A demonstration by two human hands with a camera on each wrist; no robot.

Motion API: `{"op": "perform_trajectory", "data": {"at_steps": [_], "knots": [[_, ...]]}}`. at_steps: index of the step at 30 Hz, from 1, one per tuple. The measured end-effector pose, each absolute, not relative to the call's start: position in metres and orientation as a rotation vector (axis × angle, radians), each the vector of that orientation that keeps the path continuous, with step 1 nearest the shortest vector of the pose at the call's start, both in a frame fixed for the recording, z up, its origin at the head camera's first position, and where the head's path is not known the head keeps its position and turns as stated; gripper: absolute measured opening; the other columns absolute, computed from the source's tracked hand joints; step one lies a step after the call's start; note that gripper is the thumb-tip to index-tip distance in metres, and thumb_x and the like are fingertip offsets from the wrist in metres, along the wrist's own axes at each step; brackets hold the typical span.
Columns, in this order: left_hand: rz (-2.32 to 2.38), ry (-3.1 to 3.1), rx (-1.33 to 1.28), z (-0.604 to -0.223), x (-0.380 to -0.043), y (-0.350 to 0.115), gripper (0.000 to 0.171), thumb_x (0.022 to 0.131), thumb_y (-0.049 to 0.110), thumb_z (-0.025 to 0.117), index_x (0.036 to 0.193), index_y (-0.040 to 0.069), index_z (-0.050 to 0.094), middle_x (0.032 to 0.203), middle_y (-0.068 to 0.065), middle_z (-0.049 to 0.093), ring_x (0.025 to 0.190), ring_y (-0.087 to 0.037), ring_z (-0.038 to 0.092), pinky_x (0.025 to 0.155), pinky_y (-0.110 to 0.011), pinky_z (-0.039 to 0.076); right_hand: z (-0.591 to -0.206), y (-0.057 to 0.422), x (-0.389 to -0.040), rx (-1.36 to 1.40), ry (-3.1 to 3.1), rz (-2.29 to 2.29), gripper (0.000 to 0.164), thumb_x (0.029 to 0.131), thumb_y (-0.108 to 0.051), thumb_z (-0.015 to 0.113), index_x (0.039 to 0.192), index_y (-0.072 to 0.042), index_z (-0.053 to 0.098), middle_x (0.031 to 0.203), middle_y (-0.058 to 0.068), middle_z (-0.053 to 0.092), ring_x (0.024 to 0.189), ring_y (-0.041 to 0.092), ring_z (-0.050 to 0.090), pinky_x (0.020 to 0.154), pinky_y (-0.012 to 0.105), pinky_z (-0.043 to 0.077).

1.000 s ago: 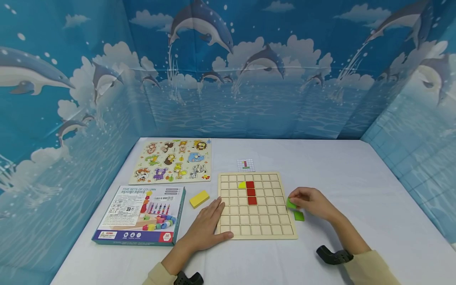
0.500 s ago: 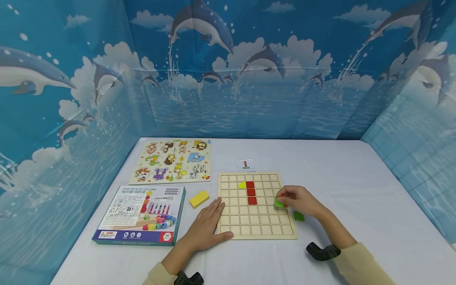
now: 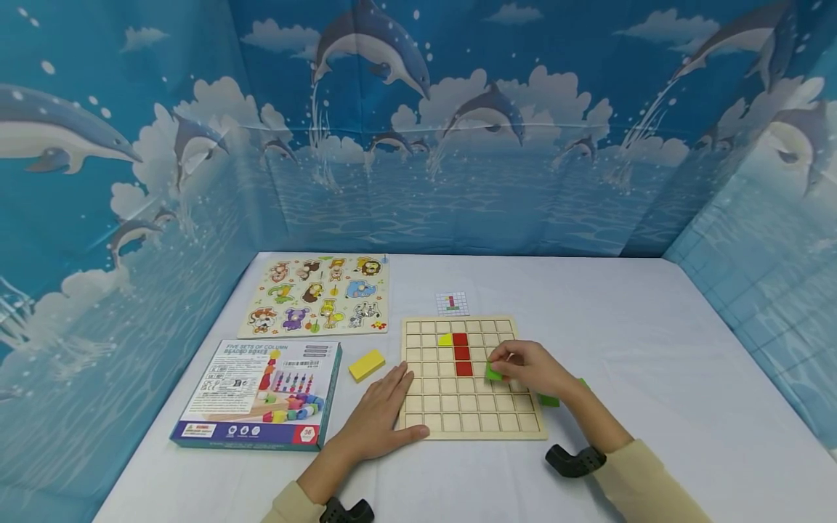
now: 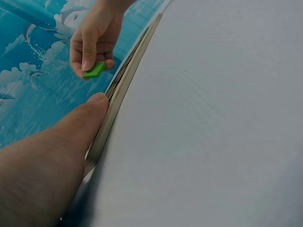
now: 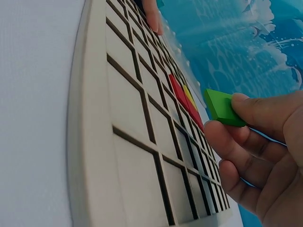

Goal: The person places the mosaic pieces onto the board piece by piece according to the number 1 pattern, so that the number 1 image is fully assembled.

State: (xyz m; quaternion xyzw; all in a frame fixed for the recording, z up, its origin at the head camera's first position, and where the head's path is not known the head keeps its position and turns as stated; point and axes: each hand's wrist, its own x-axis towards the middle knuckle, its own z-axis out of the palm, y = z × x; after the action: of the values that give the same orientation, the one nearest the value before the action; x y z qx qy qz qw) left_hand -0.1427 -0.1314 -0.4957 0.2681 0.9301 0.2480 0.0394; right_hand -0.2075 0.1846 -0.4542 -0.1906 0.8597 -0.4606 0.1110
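Observation:
In the head view, a wooden grid board [image 3: 471,403] lies on the table. Three red square tiles [image 3: 462,354] form a column in its cells, with a yellow piece [image 3: 445,340] left of the top one. My left hand [image 3: 375,410] rests with fingers extended on the board's left edge; its thumb [image 4: 87,116] lies along the near edge in the left wrist view. Between thumb and fingers, my right hand [image 3: 532,367] pinches a green tile [image 5: 222,108], held above the board's right half. More green tiles [image 3: 549,400] lie right of the board, partly hidden by the right forearm.
A small printed grid card [image 3: 452,303] lies behind the board. To the left are a yellow block [image 3: 366,365], a flat toy box [image 3: 255,392] and an animal puzzle board [image 3: 314,294]. A dolphin-print curtain [image 3: 458,196] surrounds the table.
My right hand has carried the green tile leftward from beside the board to over its right half. A green tile now shows behind the right forearm. The left hand has stayed put.

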Motion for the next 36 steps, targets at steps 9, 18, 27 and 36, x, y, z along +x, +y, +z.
{"op": "perform_trajectory", "data": {"at_steps": [9, 18, 27, 36], "knots": [[0.771, 2.858, 0.842, -0.496, -0.143, -0.132, 0.094, 0.089, 0.066, 0.053, 0.155, 0.005, 0.024, 0.162, -0.012, 0.016, 0.148, -0.026, 0.014, 0.116, -0.05, 0.019, -0.458, 0.171, -0.209, -0.62, 2.47, -1.376, 0.009, 0.094, -0.013, 0.066, 0.1, -0.006, 0.068, 0.09, 0.005, 0.062, 0.071, 0.02, 0.066, 0.072, 0.026, 0.052], [0.773, 2.855, 0.838, -0.495, -0.143, -0.132, 0.094, 0.089, 0.065, 0.053, 0.154, 0.005, 0.025, 0.162, -0.012, 0.016, 0.147, -0.026, 0.015, 0.116, -0.05, 0.02, -0.459, 0.158, -0.21, -0.673, 2.413, -1.4, 0.01, 0.095, -0.009, 0.064, 0.102, -0.003, 0.068, 0.09, 0.006, 0.063, 0.072, 0.021, 0.067, 0.071, 0.026, 0.052], [0.763, 2.855, 0.831, -0.497, -0.143, -0.132, 0.092, 0.089, 0.065, 0.054, 0.154, 0.005, 0.026, 0.162, -0.011, 0.016, 0.147, -0.026, 0.015, 0.115, -0.049, 0.02, -0.462, 0.143, -0.21, -0.721, 2.424, -1.381, 0.007, 0.094, -0.007, 0.064, 0.1, -0.005, 0.067, 0.089, 0.004, 0.062, 0.07, 0.018, 0.067, 0.067, 0.027, 0.053], [0.741, 2.863, 0.816, -0.498, -0.144, -0.131, 0.095, 0.088, 0.067, 0.053, 0.155, 0.007, 0.023, 0.162, -0.009, 0.014, 0.148, -0.023, 0.013, 0.116, -0.046, 0.019, -0.462, 0.129, -0.207, -0.728, 2.444, -1.332, 0.007, 0.094, -0.007, 0.064, 0.099, -0.006, 0.068, 0.084, 0.001, 0.062, 0.068, 0.017, 0.065, 0.06, 0.026, 0.053]]}}
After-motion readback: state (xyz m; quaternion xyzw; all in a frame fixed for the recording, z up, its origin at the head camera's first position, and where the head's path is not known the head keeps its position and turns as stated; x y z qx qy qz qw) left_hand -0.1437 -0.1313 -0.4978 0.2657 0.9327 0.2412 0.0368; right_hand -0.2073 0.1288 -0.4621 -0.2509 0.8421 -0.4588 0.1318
